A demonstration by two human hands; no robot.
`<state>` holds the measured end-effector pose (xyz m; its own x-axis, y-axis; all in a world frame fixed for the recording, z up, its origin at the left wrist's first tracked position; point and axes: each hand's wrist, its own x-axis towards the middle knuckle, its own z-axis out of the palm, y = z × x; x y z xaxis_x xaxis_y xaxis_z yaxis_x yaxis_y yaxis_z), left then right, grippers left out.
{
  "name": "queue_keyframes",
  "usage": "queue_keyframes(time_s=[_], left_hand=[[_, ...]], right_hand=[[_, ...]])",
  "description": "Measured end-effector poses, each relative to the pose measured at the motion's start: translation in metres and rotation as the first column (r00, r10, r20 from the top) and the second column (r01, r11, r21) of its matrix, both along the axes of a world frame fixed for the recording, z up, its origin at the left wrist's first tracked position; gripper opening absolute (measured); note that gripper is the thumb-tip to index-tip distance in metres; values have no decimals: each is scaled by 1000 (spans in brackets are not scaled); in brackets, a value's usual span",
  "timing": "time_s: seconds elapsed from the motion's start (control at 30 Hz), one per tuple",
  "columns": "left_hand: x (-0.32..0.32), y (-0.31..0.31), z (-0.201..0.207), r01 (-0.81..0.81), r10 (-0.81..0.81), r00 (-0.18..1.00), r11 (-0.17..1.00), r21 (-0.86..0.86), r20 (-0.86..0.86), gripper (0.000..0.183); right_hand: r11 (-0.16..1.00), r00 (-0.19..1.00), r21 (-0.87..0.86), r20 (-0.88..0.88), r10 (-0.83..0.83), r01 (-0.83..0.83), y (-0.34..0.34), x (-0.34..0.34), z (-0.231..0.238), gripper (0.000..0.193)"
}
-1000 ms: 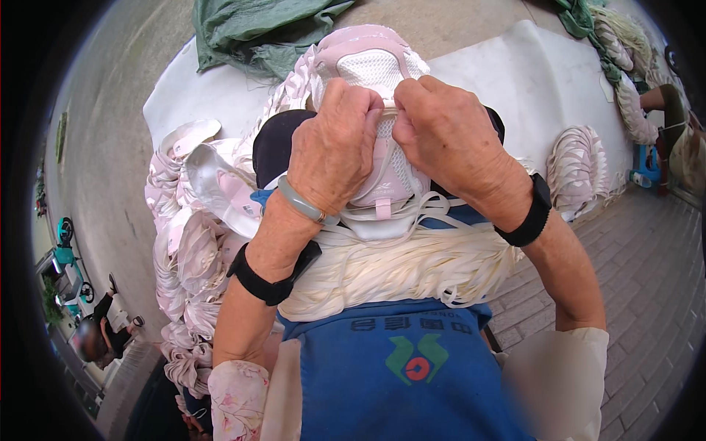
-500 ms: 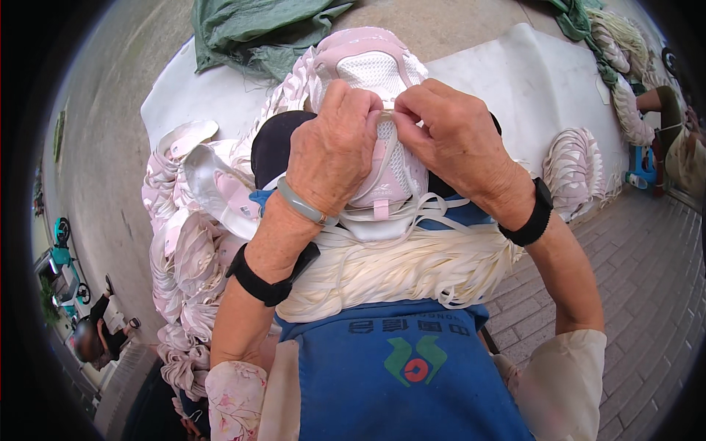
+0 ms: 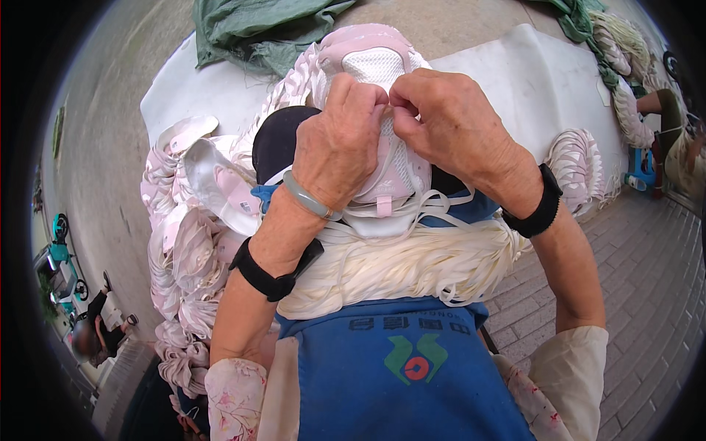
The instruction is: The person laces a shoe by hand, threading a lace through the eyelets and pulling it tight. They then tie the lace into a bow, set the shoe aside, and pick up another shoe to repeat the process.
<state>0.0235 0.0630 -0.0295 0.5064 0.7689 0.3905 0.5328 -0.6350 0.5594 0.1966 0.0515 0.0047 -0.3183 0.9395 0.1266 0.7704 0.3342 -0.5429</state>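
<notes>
A pale pink and white shoe upper (image 3: 401, 180) with mesh panels lies across my lap, its toe pointing away from me. Over its lacing opening, my left hand (image 3: 338, 140) and my right hand (image 3: 460, 132) meet, fingertips almost touching. Both hands are closed in a pinch on a thin cream shoelace, mostly hidden by the fingers. Loose lace ends trail down beside the upper's pink tab. Nearer to me, a thick bundle of cream shoelaces (image 3: 397, 268) lies across my lap, above a blue apron (image 3: 397, 367).
Stacked pink and white uppers (image 3: 187, 250) crowd my left side. Another stack (image 3: 573, 169) rests on a white sheet (image 3: 515, 73) at the right. Green cloth (image 3: 257, 37) lies at the far side. One person sits at the right edge, another at the far left near scooters (image 3: 65, 264).
Both hands have shifted slightly; the right one has turned and risen a little, its fingertips closer to the left ones. The upper stays in nearly the same place.
</notes>
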Motion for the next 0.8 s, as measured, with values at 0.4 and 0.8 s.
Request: queue_keyframes(time_s=[0.4,0.8], left_hand=[[0,2,-1,9,-9,1000,999,44,0,9],[1,-3,3,-8,11,999,996,-83,34,11]], right_hand=[[1000,998,9,-57,-14,14,0,-2,-6,10],[988,985,-46,84,151,-148,7,7,2,8]])
